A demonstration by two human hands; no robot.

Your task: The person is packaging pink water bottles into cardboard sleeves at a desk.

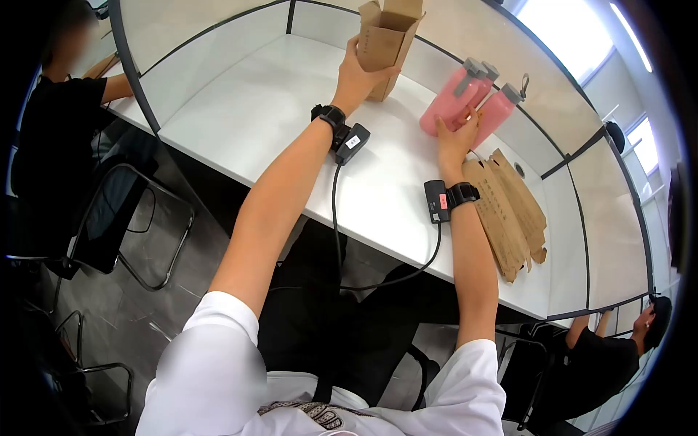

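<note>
Three pink bottles (446,100), one open carton (383,48)

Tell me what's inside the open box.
Only the upper inside of the box shows, with no item visible; its near side covers the bottom, so anything lying there cannot be seen.

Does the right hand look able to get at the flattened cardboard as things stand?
Probably yes: the flattened cardboard lies close to the right hand, with no object seen on top, though that hand is at the pink bottles.

Matt cardboard box (385,46), smooth bottles (445,102)
</note>
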